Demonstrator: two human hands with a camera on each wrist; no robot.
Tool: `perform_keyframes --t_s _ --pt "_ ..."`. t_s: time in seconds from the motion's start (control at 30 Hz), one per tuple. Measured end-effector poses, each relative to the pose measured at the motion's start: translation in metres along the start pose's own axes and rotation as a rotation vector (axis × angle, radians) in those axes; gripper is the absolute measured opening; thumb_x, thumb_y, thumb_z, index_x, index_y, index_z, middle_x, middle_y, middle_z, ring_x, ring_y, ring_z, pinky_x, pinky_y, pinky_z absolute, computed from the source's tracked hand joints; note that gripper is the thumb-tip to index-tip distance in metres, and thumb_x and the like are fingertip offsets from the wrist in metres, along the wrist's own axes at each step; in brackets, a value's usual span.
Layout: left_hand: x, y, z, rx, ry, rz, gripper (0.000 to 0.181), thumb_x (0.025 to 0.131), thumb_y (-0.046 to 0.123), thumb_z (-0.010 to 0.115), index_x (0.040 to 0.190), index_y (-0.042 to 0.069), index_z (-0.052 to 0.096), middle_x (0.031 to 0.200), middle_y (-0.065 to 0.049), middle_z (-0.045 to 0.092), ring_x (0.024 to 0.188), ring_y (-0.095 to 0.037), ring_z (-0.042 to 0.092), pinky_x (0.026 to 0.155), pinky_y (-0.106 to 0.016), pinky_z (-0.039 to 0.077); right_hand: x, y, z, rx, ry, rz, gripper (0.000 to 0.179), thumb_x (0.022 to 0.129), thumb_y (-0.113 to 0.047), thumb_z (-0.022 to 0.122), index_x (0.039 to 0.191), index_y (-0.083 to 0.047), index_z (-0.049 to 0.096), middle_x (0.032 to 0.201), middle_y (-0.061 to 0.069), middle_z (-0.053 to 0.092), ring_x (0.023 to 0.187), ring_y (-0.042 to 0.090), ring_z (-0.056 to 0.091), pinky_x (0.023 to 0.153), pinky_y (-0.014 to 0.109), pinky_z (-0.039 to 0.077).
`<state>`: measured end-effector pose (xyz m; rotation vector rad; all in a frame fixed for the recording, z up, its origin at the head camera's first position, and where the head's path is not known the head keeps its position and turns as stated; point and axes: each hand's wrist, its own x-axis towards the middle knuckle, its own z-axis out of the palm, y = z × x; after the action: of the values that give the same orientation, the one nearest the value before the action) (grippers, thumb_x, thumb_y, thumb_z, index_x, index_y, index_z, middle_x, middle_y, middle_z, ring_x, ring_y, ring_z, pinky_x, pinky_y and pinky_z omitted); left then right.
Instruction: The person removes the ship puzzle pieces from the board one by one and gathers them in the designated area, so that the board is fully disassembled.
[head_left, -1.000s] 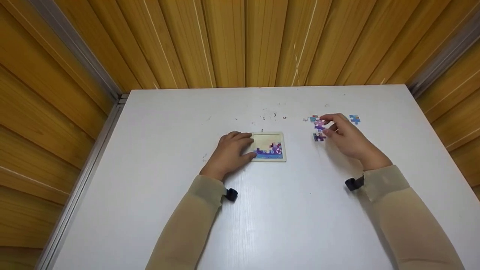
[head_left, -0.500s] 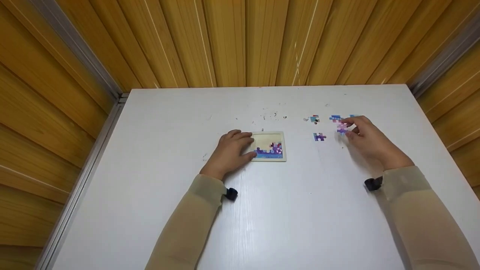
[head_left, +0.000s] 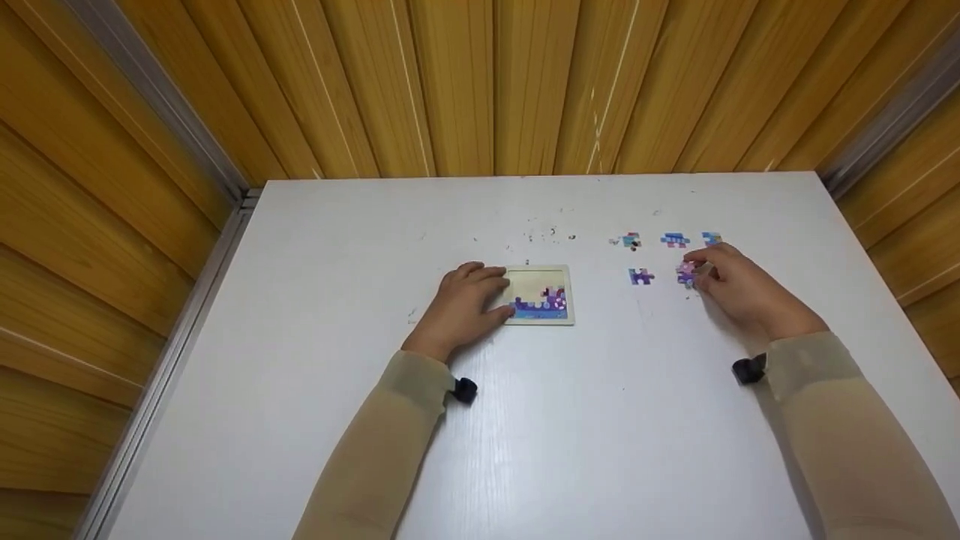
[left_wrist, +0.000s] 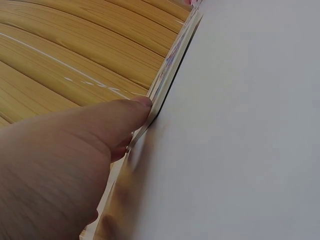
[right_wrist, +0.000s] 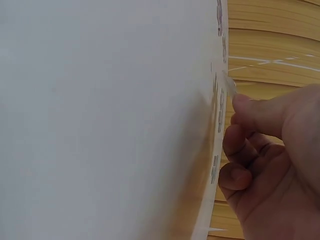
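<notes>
A small pale jigsaw tray lies flat on the table; joined blue and purple pieces fill its lower part and right side. My left hand rests along the tray's left edge, thumb low and fingers higher up. In the left wrist view the thumb presses against the tray's rim. Over on the right, my right hand pinches a pink and purple puzzle piece between thumb and fingers. Edge-on in the right wrist view, that piece is tilted and just off the table.
Loose puzzle pieces lie nearby: a purple one, a teal and red one, a blue and pink one and a blue one partly behind the right hand. Small dark marks dot the white table. Wood-patterned walls stand behind.
My right hand has carried the pink and purple piece rightward, away from the left loose pieces, then slightly toward me. The blue and pink piece has come into view. The left hand stays on the tray.
</notes>
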<state>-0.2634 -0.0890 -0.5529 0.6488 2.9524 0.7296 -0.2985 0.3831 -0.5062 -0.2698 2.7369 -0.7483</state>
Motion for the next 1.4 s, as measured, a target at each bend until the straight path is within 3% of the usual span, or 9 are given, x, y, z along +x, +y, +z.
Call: perform_keyframes --t_s 0.07,0.3,0.83,1.0,1.17,1.3,1.4 --pt "0.0 0.0 0.001 -0.003 -0.002 -0.001 0.059 0.11 0.05 0.072 0.159 0.018 0.066 0.174 0.002 0.056 0.17 -0.031 0.039 0.144 -0.056 0.026 0.0 0.001 0.0 -0.018 -0.008 -0.012 0.045 0.119 -0.014 0.052 0.162 -0.003 0.053 0.171 0.027 0.041 0.165 0.056 0.032 0.135 0.078 0.026" --pt "-0.001 0.001 0.001 -0.007 -0.003 0.001 0.06 0.109 0.049 0.073 0.159 0.017 0.066 0.174 0.002 0.056 0.169 -0.032 0.04 0.143 -0.056 0.027 0.002 0.004 0.0 -0.06 0.004 -0.087 0.042 0.116 -0.006 0.054 0.157 0.005 0.058 0.16 0.029 0.052 0.155 0.053 0.046 0.131 0.073 0.035" --pt "-0.001 -0.001 -0.001 0.001 -0.008 0.007 0.06 0.11 0.05 0.071 0.16 0.017 0.065 0.175 0.002 0.055 0.169 -0.032 0.04 0.143 -0.056 0.026 0.003 0.001 -0.001 -0.031 -0.026 0.0 0.044 0.118 -0.011 0.054 0.161 -0.004 0.056 0.174 0.027 0.04 0.169 0.059 0.024 0.136 0.078 0.021" --pt "-0.001 0.0 -0.001 0.005 -0.006 0.0 0.06 0.11 0.051 0.071 0.16 0.018 0.065 0.175 0.003 0.055 0.169 -0.031 0.04 0.144 -0.055 0.026 0.002 0.001 0.0 -0.037 -0.008 -0.042 0.04 0.117 -0.008 0.056 0.156 -0.002 0.061 0.165 0.025 0.048 0.16 0.053 0.04 0.133 0.076 0.031" --pt "0.0 0.0 0.0 0.004 -0.01 -0.004 0.06 0.11 0.05 0.071 0.16 0.018 0.065 0.175 0.002 0.055 0.169 -0.031 0.04 0.143 -0.057 0.027 0.001 0.0 -0.001 -0.034 -0.006 -0.065 0.039 0.116 -0.005 0.053 0.154 -0.002 0.061 0.16 0.025 0.051 0.153 0.052 0.046 0.131 0.076 0.034" --pt "0.0 0.001 -0.001 0.0 -0.014 -0.005 0.06 0.11 0.05 0.072 0.16 0.017 0.065 0.175 0.001 0.055 0.17 -0.032 0.039 0.143 -0.057 0.026 0.001 -0.005 -0.004 -0.025 -0.012 -0.026 0.043 0.117 -0.007 0.053 0.16 -0.007 0.057 0.164 0.024 0.048 0.154 0.052 0.044 0.133 0.078 0.032" --pt "0.001 0.001 -0.001 0.003 -0.014 -0.005 0.061 0.11 0.05 0.072 0.16 0.017 0.065 0.175 0.001 0.055 0.17 -0.032 0.04 0.143 -0.057 0.026 0.0 -0.017 -0.005 -0.005 -0.005 0.019 0.048 0.117 -0.009 0.055 0.165 -0.013 0.054 0.17 0.021 0.042 0.149 0.05 0.045 0.131 0.077 0.037"
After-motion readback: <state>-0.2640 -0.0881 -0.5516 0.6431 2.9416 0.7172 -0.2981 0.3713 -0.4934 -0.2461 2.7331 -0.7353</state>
